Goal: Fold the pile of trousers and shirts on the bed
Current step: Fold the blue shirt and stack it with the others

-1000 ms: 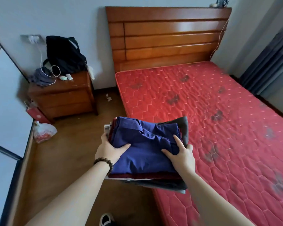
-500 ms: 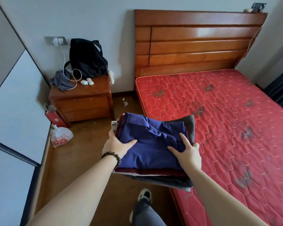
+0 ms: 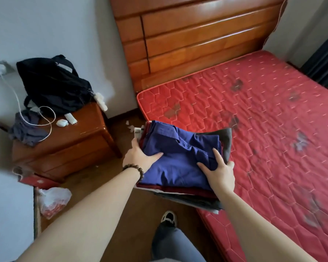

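— What's the room like?
— A bare red quilted mattress (image 3: 263,129) with dark stains lies against a wooden headboard (image 3: 193,40). Left of the mattress stands a wooden nightstand (image 3: 64,146) with a black backpack (image 3: 53,86) on it.

— And the clothes?
— A folded stack (image 3: 180,161), blue garment on top, dark red and grey beneath, is held over the mattress's near-left edge. The left hand (image 3: 138,157) and the right hand (image 3: 220,173) each grip a side, thumbs on top.
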Demonstrator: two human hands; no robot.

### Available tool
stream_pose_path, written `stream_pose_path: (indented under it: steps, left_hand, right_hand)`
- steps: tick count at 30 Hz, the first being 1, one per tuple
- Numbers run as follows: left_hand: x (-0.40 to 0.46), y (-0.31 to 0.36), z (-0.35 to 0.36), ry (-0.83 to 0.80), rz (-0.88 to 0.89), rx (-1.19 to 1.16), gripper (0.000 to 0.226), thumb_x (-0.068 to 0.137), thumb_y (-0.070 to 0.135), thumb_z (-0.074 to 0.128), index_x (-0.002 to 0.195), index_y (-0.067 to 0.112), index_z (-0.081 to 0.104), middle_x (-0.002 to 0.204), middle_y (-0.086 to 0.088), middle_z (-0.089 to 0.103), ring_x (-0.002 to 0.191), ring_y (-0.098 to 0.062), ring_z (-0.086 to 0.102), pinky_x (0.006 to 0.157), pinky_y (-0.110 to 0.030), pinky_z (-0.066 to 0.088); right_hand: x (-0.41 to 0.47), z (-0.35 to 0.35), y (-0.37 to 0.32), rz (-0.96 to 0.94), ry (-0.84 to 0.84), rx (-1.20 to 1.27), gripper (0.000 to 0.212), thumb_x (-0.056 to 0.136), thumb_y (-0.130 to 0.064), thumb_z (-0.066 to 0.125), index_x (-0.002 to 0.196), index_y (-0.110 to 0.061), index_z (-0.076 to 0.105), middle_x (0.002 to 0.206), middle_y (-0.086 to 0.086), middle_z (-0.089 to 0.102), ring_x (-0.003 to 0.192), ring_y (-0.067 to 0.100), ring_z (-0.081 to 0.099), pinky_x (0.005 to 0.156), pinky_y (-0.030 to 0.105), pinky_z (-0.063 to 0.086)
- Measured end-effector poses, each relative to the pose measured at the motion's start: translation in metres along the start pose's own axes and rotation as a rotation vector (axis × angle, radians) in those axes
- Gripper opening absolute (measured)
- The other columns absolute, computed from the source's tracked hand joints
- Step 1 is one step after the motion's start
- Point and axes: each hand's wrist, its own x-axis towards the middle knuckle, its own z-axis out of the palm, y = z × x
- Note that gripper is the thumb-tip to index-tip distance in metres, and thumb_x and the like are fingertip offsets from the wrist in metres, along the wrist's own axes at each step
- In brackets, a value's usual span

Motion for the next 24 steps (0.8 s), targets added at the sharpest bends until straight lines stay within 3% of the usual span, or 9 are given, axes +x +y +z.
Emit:
stream_pose_path:
  steps: [9, 19, 24]
  left_hand:
    - [0.141, 0.060, -0.002, -0.191, 0.108, 0.005, 0.111, 0.049, 0.074, 0.073, 0.139, 0.028, 0.028, 0.123, -0.008, 0.062, 0.105, -0.034, 0.062, 0.088, -0.040, 0.052]
    - [0.315, 0.091, 0.021, -0.471, 0.328, 0.196, 0.117, 0.049, 0.074, 0.074, 0.144, 0.034, 0.019, 0.119, -0.009, 0.064, 0.099, -0.035, 0.063, 0.081, -0.038, 0.052]
    - [0.374, 0.097, 0.052, -0.578, 0.399, 0.248, 0.116, 0.047, 0.075, 0.074, 0.142, 0.031, 0.024, 0.123, -0.007, 0.062, 0.105, -0.033, 0.062, 0.086, -0.041, 0.052]
  right_hand:
    - [0.081, 0.020, -0.060, 0.162, 0.081, 0.014, 0.083, 0.066, -0.075, 0.065, 0.139, -0.054, 0.031, 0.108, -0.004, 0.026, 0.077, 0.021, 0.050, 0.068, 0.032, 0.044]
    - [0.136, 0.124, -0.118, 0.521, 0.245, 0.105, 0.083, 0.067, -0.072, 0.067, 0.140, -0.053, 0.033, 0.124, 0.008, 0.038, 0.092, 0.032, 0.061, 0.080, 0.037, 0.048]
    - [0.159, 0.166, -0.128, 0.661, 0.295, 0.129, 0.084, 0.066, -0.073, 0.067, 0.140, -0.052, 0.034, 0.107, 0.001, 0.034, 0.088, 0.030, 0.059, 0.081, 0.038, 0.048]
